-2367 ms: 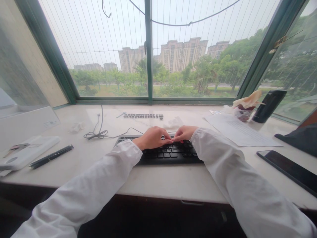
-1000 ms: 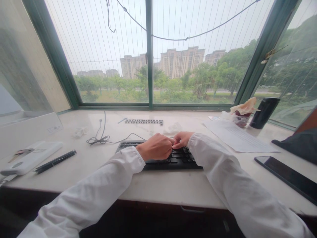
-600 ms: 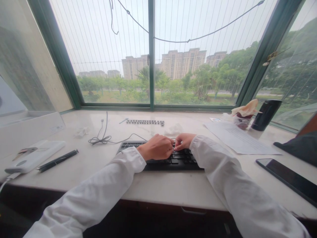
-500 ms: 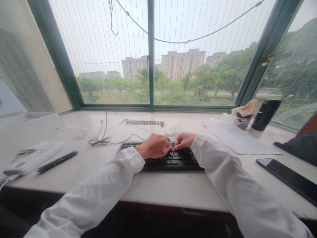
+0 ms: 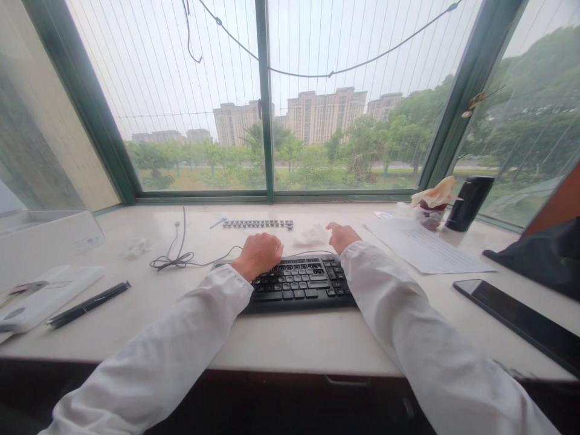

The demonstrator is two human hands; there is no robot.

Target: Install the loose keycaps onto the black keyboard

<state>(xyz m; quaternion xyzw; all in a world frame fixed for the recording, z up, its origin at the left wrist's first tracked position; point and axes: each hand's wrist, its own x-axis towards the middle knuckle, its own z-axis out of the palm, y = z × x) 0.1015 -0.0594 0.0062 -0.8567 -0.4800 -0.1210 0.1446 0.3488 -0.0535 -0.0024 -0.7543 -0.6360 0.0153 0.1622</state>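
A black keyboard (image 5: 299, 293) lies on the white desktop in front of me, some of its keys covered by my left hand. My left hand (image 5: 260, 252) is closed over the upper left part of the keyboard. Its fingers are curled away from view, so what they hold, if anything, is hidden. Just beyond the keyboard's upper right edge is my right hand (image 5: 343, 237), index finger extended to the left, nothing seen in it. Close to that finger lies a crumpled white tissue (image 5: 312, 235). Small dark pieces like keycaps (image 5: 258, 224) stand in neat rows behind the keyboard.
To the left are a coiled cable (image 5: 179, 261), a black pen (image 5: 88, 305), a white box (image 5: 49, 238) and another crumpled tissue (image 5: 136, 247). Paper sheets (image 5: 426, 251), a black cylinder (image 5: 469, 204), a phone (image 5: 512, 320) and dark cloth (image 5: 534, 257) lie right. A window stands behind.
My right hand has left the keys and moved up beside the tissue, its index finger now extended. My left hand has shifted left, uncovering more keys. The view has turned slightly right.
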